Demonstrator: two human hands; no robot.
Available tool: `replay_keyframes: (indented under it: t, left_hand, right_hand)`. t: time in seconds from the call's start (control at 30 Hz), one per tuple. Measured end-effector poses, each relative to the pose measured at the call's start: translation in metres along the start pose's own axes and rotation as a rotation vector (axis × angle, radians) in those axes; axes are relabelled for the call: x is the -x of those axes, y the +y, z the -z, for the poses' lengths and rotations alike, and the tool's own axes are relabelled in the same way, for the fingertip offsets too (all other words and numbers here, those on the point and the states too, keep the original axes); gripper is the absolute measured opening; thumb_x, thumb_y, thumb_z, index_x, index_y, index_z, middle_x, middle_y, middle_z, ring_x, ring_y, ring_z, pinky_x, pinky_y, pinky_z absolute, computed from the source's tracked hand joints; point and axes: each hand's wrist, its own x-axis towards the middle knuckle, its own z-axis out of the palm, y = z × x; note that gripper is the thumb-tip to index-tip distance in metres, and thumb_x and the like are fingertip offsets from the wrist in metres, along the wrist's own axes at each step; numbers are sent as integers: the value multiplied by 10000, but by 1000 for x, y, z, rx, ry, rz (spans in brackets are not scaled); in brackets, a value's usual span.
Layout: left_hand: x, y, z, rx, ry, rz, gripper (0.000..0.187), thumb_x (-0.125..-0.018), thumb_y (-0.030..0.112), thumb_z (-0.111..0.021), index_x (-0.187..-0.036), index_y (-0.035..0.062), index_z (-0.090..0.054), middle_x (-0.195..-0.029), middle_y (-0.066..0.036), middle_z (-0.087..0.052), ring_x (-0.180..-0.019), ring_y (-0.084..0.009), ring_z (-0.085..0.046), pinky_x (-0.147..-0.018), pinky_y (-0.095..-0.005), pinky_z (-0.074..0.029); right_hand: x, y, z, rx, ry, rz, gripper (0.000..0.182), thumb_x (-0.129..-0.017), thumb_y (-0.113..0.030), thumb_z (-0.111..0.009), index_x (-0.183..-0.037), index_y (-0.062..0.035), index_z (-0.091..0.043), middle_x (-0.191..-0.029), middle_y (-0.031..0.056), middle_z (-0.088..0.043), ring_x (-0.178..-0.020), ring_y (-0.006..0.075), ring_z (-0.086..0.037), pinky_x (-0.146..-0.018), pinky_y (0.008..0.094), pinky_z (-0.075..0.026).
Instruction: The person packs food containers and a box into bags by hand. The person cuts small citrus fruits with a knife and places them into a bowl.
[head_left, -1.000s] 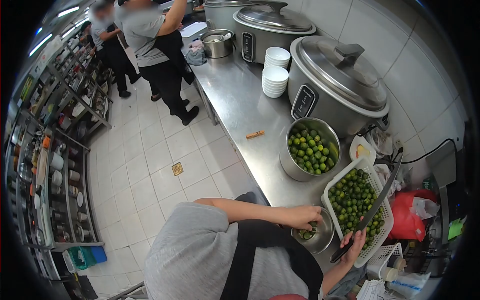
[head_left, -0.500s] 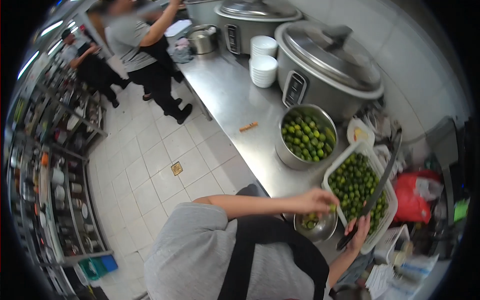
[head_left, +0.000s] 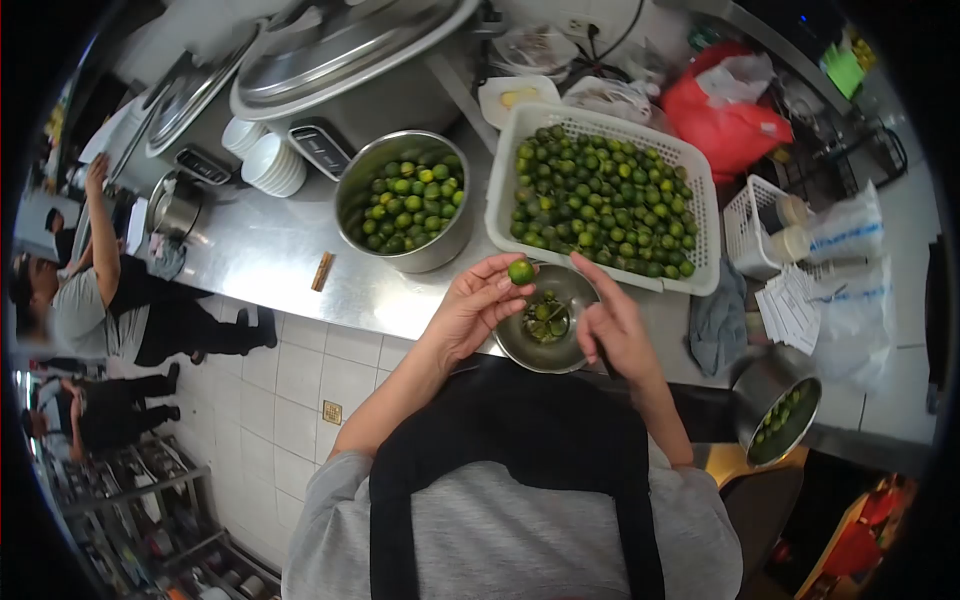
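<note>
Between the fingertips of my left hand point(head_left: 478, 308) is a green lime point(head_left: 521, 271), above the left rim of a small steel bowl point(head_left: 552, 357). Cut lime pieces point(head_left: 545, 317) lie in that bowl. My right hand point(head_left: 618, 328) is over the bowl's right side, index finger stretched out and the other fingers curled round a knife point(head_left: 602, 367), which is seen nearly edge-on and mostly hidden. Just beyond my hands stands a white plastic basket point(head_left: 706, 200) full of whole limes point(head_left: 600, 195). Left of it, a steel pot point(head_left: 440, 262) also holds limes.
Large cookers point(head_left: 390, 75), stacked white bowls point(head_left: 275, 165) and a small orange-brown piece point(head_left: 322, 271) are on the steel counter point(head_left: 255, 270). A red bag point(head_left: 720, 120), grey cloth point(head_left: 717, 325) and tilted pot point(head_left: 783, 425) are right. Two people point(head_left: 85, 310) stand far left.
The view has turned and shifted. My hands have come closer together over the small bowl. The lime now shows clearly in my left hand, and the knife blade no longer shows broadside.
</note>
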Motion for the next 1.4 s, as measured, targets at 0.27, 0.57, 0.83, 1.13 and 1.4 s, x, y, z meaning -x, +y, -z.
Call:
replay_keyframes:
  t: [0.27, 0.57, 0.83, 1.13, 1.4]
  left_hand:
    - [0, -3, -14, -186, -6, 8, 364, -804, 114, -632, -1133, 23, -504, -912, -47, -595, -773, -106, -592, -656, -224, -504]
    - [-8, -11, -10, -177, -30, 2, 196, -810, 122, -639, -937, 63, -501, -847, -25, -581, -753, -88, -581, -646, -223, -506]
    - [-13, -9, -5, 48, 72, 62, 215, -807, 96, -641, -960, 40, -500, -887, -45, -587, -782, -119, -602, -665, -225, -525]
    - [-16, -10, 1, -2, 21, -32, 202, -827, 31, -595, -1013, 24, -515, -901, -54, -606, -847, -133, -607, -724, -252, -538]
    - [-14, 8, 0, -419, -36, -343, 347, -698, -105, -657, -978, 30, -502, -1014, -65, -541, -952, -144, -550, -837, -272, -484]
  right_hand:
    - [4, -7, -21, 540, -7, 107, 776, -844, -419, -562, -1393, -24, -182, -543, 107, -499, -489, 209, -522, -513, 302, -396]
    - [5, -2, -24, 547, 0, 148, 776, -847, -487, -521, -1382, -20, -208, -543, 131, -502, -485, 254, -534, -511, 324, -406]
    - [25, 9, -13, 691, 134, 54, 726, -839, -392, -566, -1374, -31, -233, -566, 180, -538, -516, 328, -566, -526, 366, -427]
    - [41, 11, -1, 699, 167, -197, 693, -838, -343, -575, -1374, -53, -244, -625, 199, -565, -555, 363, -570, -560, 387, -432]
    - [11, 12, -10, 414, 121, -103, 666, -855, -350, -561, -1369, -53, -260, -607, 133, -565, -501, 255, -553, -520, 347, -423]
